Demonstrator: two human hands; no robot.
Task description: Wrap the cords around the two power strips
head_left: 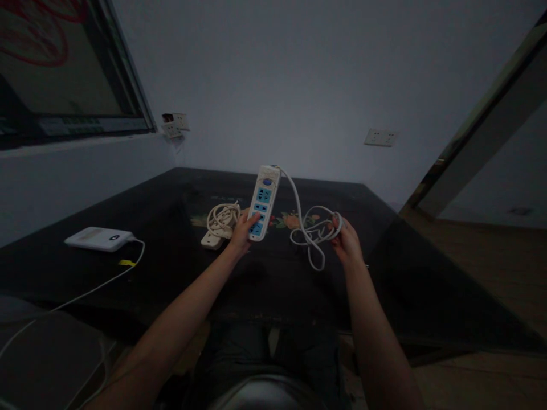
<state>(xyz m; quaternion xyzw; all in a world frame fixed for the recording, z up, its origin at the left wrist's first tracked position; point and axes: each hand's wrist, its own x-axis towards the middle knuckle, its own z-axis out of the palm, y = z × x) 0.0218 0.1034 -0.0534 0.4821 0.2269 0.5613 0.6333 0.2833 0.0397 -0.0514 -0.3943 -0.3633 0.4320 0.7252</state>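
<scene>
My left hand (243, 232) is closed round the lower end of a white power strip (265, 185) with blue sockets, its thumb on the front. The strip is tilted up above the table. A white cord (297, 196) leaves its top end and runs in loose loops to the right. My right hand (345, 242) is closed on those loops at their right side. Just left of my left hand, a second power strip (211, 240) lies on the table with its coiled cord (224, 219) bundled on top.
A white power bank (99, 238) with a cable lies on the left of the black table (179, 285). Wall sockets (381, 137) are set in the wall behind, at right and left. A window (72, 68) is at upper left. The table's right edge slopes towards a wooden floor.
</scene>
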